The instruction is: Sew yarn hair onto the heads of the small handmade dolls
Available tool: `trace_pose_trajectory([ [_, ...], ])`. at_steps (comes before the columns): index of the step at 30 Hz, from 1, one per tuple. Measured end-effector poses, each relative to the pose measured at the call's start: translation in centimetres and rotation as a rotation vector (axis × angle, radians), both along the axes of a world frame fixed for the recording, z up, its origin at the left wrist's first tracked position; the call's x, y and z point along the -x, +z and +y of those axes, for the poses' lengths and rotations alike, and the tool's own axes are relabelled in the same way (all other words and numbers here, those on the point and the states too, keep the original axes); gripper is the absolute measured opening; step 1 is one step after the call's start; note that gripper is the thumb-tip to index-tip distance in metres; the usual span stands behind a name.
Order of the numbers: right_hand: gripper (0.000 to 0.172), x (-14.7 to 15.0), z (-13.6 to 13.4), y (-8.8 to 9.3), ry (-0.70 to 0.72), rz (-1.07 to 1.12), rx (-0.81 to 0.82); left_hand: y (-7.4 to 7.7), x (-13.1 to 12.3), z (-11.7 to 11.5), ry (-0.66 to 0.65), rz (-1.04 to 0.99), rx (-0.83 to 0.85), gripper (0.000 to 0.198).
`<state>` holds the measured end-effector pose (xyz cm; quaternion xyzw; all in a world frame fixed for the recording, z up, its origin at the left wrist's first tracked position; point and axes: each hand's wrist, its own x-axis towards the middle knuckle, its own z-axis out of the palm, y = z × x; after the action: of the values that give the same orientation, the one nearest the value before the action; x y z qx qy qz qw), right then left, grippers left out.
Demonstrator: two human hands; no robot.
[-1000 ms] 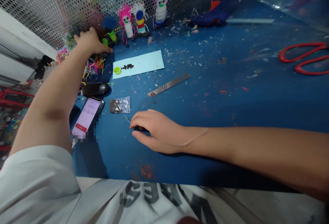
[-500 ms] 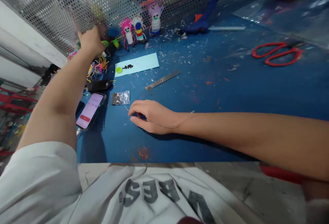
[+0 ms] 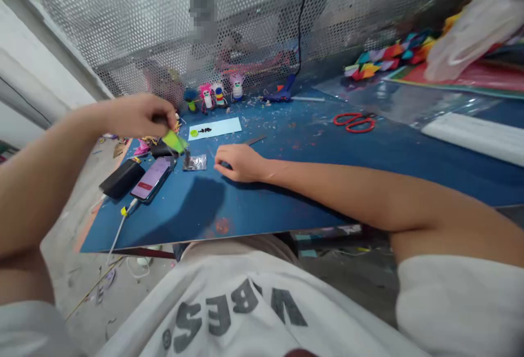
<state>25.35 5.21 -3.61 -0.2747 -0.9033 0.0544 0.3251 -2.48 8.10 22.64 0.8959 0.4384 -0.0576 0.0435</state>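
Left hand (image 3: 139, 115) raised over left part of table (image 3: 204, 204), fingertips pinching green piece (image 3: 174, 141) by top end, above phone (image 3: 150, 178). We judge piece light, bendy (felt or foam, perhaps); take by edge, gently. Right hand (image 3: 239, 161) rests on table beside plastic bag (image 3: 195, 162), fingers curled; whether pinching anything, we cannot tell. Green piece blurred, shape unclear.
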Motion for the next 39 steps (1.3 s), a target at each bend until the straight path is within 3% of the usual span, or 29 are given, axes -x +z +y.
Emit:
trace_pose_trajectory([
  [2, 0.017, -1.2, 2.1, 0.0, -0.062, -0.034, -0.041, -3.1, -1.6, -2.6, -0.162, -0.082, 0.304, 0.020],
  [5, 0.027, -2.8, 4.6, 0.0, -0.073, -0.118, -0.071, -9.0, -4.6, -4.7, -0.276, -0.160, 0.785, 0.019],
  [7, 0.032, -3.7, 5.5, -0.1, -0.067, -0.160, -0.085, -12.5, -6.4, -5.1, -0.342, -0.122, 0.897, 0.019],
  [9, 0.039, -4.4, 5.9, -0.3, -0.066, -0.179, -0.096, -14.5, -7.5, -5.0, -0.379, -0.050, 0.868, 0.023],
  [11, 0.044, -4.8, 5.9, -0.7, -0.062, -0.180, -0.095, -14.8, -7.6, -4.6, -0.373, -0.080, 0.806, 0.034],
  [15, 0.043, -5.4, 6.2, -1.8, -0.058, -0.101, -0.084, -12.7, -5.0, -3.6, -0.380, -0.207, 0.464, 0.043],
  [17, 0.039, -5.5, 6.5, -2.1, -0.083, -0.003, -0.079, -12.4, -3.5, -3.5, -0.239, -0.203, 0.208, 0.049],
  [19, 0.034, -5.6, 6.7, -1.6, -0.117, 0.109, -0.052, -13.5, -2.4, -4.0, -0.050, -0.104, -0.057, 0.060],
  [21, 0.029, -5.8, 6.4, 0.1, -0.143, 0.205, 0.010, -15.6, -1.9, -4.8, 0.103, 0.028, -0.166, 0.068],
  [24, 0.021, -6.5, 4.7, 4.3, -0.150, 0.257, 0.165, -18.8, -1.8, -5.7, 0.123, 0.068, -0.179, 0.069],
  [27, 0.017, -6.7, 1.6, 8.5, -0.104, 0.169, 0.271, -20.4, -1.8, -5.7, 0.099, 0.037, -0.213, 0.062],
  [29, 0.017, -5.9, -0.6, 9.9, -0.064, 0.104, 0.299, -20.8, -1.6, -5.2, 0.083, -0.031, -0.207, 0.055],
  [32, 0.023, -3.4, -2.8, 8.9, -0.058, 0.136, 0.280, -21.5, -1.5, -4.3, 0.072, -0.278, -0.159, 0.037],
  [36, 0.027, -0.1, -3.3, 4.6, -0.097, 0.271, 0.259, -22.8, -2.3, -4.2, 0.094, -0.820, 0.042, 0.019],
  [39, 0.035, 0.5, -2.6, 1.6, -0.078, 0.337, 0.193, -23.6, -3.1, -4.5, 0.087, -0.982, 0.219, 0.013],
])
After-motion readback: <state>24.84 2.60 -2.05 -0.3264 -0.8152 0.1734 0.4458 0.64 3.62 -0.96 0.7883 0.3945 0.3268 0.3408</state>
